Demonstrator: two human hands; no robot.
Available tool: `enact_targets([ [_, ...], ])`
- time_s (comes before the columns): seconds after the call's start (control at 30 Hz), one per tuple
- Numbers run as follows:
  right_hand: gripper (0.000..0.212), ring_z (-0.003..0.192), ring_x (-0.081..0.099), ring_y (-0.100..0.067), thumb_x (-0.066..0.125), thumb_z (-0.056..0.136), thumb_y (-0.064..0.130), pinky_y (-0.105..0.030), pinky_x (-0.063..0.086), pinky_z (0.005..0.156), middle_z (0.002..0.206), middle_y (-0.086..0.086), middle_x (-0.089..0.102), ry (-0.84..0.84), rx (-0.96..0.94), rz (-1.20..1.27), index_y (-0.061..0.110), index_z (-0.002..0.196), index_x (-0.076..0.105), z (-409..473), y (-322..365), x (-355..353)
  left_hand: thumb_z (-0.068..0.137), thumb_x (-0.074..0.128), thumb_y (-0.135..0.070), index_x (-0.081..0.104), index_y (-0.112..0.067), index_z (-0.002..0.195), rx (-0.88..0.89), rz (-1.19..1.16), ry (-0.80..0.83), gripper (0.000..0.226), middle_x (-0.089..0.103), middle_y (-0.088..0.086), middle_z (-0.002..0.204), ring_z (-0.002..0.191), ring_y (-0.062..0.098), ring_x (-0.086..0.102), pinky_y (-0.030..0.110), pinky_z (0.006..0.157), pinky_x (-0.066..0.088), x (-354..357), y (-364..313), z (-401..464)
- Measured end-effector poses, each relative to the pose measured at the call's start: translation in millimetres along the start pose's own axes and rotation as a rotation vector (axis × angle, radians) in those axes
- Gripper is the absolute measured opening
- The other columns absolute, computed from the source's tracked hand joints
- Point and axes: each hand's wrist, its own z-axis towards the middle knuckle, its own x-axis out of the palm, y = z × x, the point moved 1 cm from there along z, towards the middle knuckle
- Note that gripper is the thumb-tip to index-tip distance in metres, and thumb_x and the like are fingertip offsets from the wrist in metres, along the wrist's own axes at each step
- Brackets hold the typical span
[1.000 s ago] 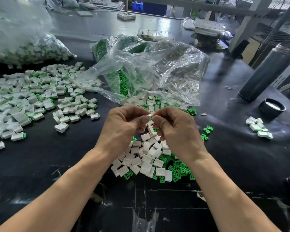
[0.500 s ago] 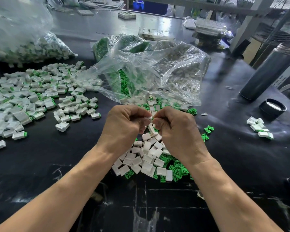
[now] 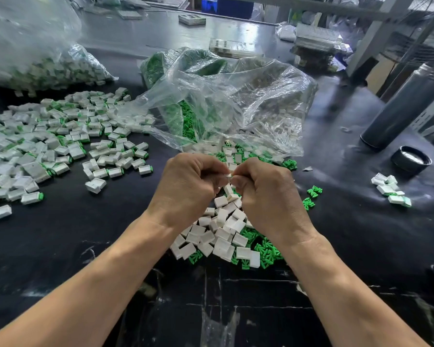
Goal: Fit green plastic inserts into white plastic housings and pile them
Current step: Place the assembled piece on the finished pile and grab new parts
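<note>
My left hand (image 3: 188, 186) and my right hand (image 3: 266, 194) meet at mid-table, fingertips together around a small white housing (image 3: 228, 175). Only a corner of it shows between the fingers; any green insert there is hidden. Below the hands lies a heap of loose white housings (image 3: 221, 236) mixed with green inserts (image 3: 266, 251). A wide spread of fitted white-and-green pieces (image 3: 60, 146) covers the left of the black table (image 3: 60, 246).
A clear plastic bag (image 3: 226, 106) of green inserts and white housings lies open behind the hands. Another full bag (image 3: 35, 58) sits far left. A dark cylinder (image 3: 406, 108), a black cap (image 3: 411, 160) and a few fitted pieces (image 3: 391, 189) stand at right.
Both hands stay pressed together on the small part, with only slight shifts of the fingers. Nothing else on the table has moved.
</note>
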Motion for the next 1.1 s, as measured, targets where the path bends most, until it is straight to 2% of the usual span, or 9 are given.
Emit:
enact_targets([
  [0.17,0.004,0.072,0.062,-0.017,0.070,0.095,0.006,-0.027,0.044,0.064,0.078,-0.001,0.070,0.007,-0.019,-0.009,0.009,0.093,0.073,-1.9,-1.2,0.8,0.085,0.074,0.006,0.080,-0.019,0.085,0.027,0.052,0.027,0.026,0.074,-0.005,0.071,0.063,0.013,0.068,0.036,0.065,0.062,-1.4,-0.1,0.9],
  [0.3,0.007,0.059,0.059,-0.005,0.073,0.094,0.008,-0.016,0.042,0.056,0.069,0.010,0.065,-0.045,0.064,0.174,0.014,0.090,0.075,0.1,-3.9,2.2,0.087,0.071,0.010,0.079,-0.010,0.086,-0.049,-0.126,-0.016,0.022,0.074,0.008,0.072,0.061,0.021,0.068,0.032,0.060,0.061,0.0,3.1,1.4],
  [0.43,0.024,0.055,0.065,-0.013,0.073,0.094,0.008,-0.040,0.058,0.053,0.068,0.005,0.070,-0.047,0.163,0.378,0.029,0.081,0.070,-0.1,-6.3,4.4,0.088,0.072,0.007,0.078,-0.007,0.088,-0.117,-0.240,-0.028,0.015,0.075,0.011,0.074,0.061,0.019,0.068,0.026,0.060,0.060,4.0,4.7,0.3],
  [0.63,0.019,0.056,0.067,-0.016,0.070,0.096,0.005,-0.032,0.058,0.053,0.068,0.001,0.072,-0.027,0.272,0.558,0.020,0.085,0.073,-2.1,-6.6,9.0,0.087,0.075,0.003,0.079,-0.008,0.089,-0.205,-0.318,-0.039,0.012,0.076,0.011,0.074,0.060,0.019,0.069,0.028,0.061,0.061,4.3,6.9,0.9],
  [0.73,0.021,0.053,0.064,-0.018,0.064,0.100,0.004,-0.036,0.059,0.051,0.071,-0.003,0.074,-0.005,0.295,0.687,0.015,0.086,0.074,-1.0,-5.0,7.6,0.087,0.075,0.002,0.078,-0.007,0.089,-0.222,-0.351,-0.025,0.010,0.075,0.014,0.076,0.061,0.018,0.065,0.027,0.061,0.061,0.6,7.3,3.1],
  [0.8,0.023,0.050,0.061,-0.017,0.058,0.106,0.016,-0.032,0.054,0.045,0.074,-0.006,0.075,-0.022,0.316,0.762,0.012,0.089,0.073,0.8,-5.2,3.3,0.087,0.075,0.000,0.077,-0.009,0.089,-0.210,-0.382,-0.016,0.009,0.074,0.011,0.077,0.063,0.016,0.063,0.025,0.061,0.060,-0.1,6.6,3.9],
  [0.9,0.045,0.048,0.056,-0.019,0.048,0.109,0.041,-0.028,0.044,0.039,0.074,-0.010,0.074,-0.053,0.411,0.852,0.008,0.092,0.073,2.4,-7.2,-1.2,0.088,0.075,-0.005,0.076,-0.013,0.089,-0.174,-0.410,0.011,0.009,0.074,0.002,0.080,0.071,0.011,0.065,0.020,0.066,0.056,1.8,5.2,2.7],
  [1.03,0.068,0.045,0.051,-0.017,0.034,0.108,0.057,-0.023,0.034,0.038,0.069,-0.011,0.072,0.060,0.534,0.901,0.017,0.074,0.077,1.6,-1.6,5.3,0.087,0.077,-0.010,0.076,-0.017,0.089,-0.154,-0.397,0.054,0.008,0.075,0.012,0.099,0.091,0.029,0.068,0.032,0.088,0.056,6.8,2.7,1.1],
  [1.1,0.073,0.040,0.048,-0.013,0.032,0.108,0.059,-0.019,0.031,0.036,0.060,-0.007,0.067,0.093,0.551,0.870,0.021,0.064,0.077,0.8,4.8,9.5,0.088,0.075,-0.005,0.075,-0.015,0.089,-0.141,-0.424,0.087,0.010,0.075,0.015,0.100,0.090,0.024,0.069,0.032,0.090,0.056,10.8,0.4,-0.1],
])
